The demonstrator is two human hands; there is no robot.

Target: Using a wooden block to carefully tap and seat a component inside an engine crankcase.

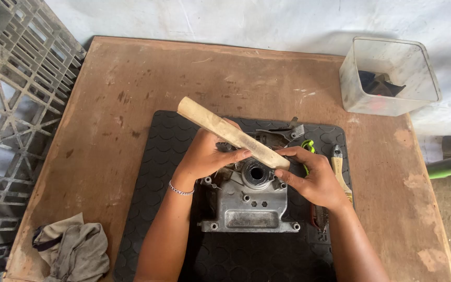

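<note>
Head view: both hands, left hand [204, 154] and right hand [314, 177], clamp pale wooden handle [230, 133] over grey metal engine casing [251, 198]; its lower end sits at the bearing bore's [257, 173] two o'clock, needing centring.

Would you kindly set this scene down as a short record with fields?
Surface: brown wooden table with a black rubber mat
Workpiece: grey metal engine casing on the mat
Left hand: grips a wooden handle across the casing
Right hand: touches the handle's lower end
Nearby: paintbrush, rag, clear plastic tub, grey crate
</note>
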